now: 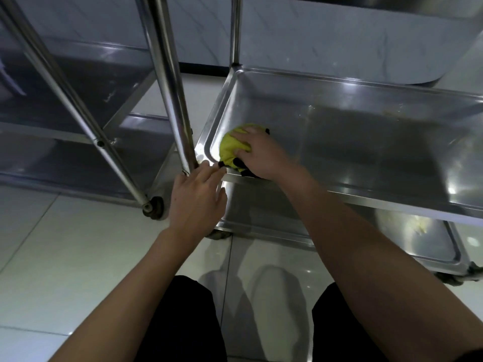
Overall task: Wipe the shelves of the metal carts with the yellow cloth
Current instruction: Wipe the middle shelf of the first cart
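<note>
1. Yellow cloth [234, 147], bunched, with black trim, lying in near-left corner of middle shelf [366, 142] of right cart.
2. Right hand [258, 152] on top of cloth, fingers curled over it, gripping and pressing down.
3. Left hand [196, 199] open, fingertips touching shelf's near-left corner by cart post [172, 82].
4. Second cart [65, 105] at left, just beside.
5. Lower shelf [418, 236] beneath, yellowish smears.

Looks like a commercial kitchen or back-of-house service area: two stainless steel carts [339, 105] with tray-style shelves and tubular posts [167, 74] on castor wheels [154, 207], glossy white tiled floor [78, 257], marble-look wall panels [313, 35].
</note>
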Motion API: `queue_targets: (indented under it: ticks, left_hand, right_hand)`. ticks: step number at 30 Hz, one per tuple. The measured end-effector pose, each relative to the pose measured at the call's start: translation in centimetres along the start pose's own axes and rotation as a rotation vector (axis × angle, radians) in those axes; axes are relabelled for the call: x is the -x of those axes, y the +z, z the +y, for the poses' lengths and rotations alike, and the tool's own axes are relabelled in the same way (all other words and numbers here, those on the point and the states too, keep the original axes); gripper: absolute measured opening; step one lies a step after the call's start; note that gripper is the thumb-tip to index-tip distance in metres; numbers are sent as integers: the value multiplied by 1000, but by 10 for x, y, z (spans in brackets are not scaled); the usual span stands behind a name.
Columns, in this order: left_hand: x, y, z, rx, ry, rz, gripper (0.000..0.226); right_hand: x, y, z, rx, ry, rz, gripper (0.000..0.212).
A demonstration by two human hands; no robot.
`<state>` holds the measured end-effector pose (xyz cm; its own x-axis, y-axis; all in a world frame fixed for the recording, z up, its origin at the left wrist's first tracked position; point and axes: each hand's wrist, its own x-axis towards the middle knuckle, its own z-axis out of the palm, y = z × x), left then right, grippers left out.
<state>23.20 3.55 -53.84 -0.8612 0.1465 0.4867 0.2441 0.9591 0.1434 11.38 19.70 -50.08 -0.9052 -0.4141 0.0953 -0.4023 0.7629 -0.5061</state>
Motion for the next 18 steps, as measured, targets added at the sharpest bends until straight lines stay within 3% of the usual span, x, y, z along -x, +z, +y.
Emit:
queue_targets:
  ticks: [4, 9, 18]
  left_hand:
    - [3, 2, -2, -7, -9, -19, 45]
    - [7, 1, 0, -53, -26, -46, 47]
    - [3, -8, 8, -92, -102, -72, 39]
  right_hand:
    - [-22, 12, -19, 10, -77, -62, 49]
    - [-21, 16, -22, 11, -100, -16, 48]
    - [26, 0, 16, -19, 49, 154, 48]
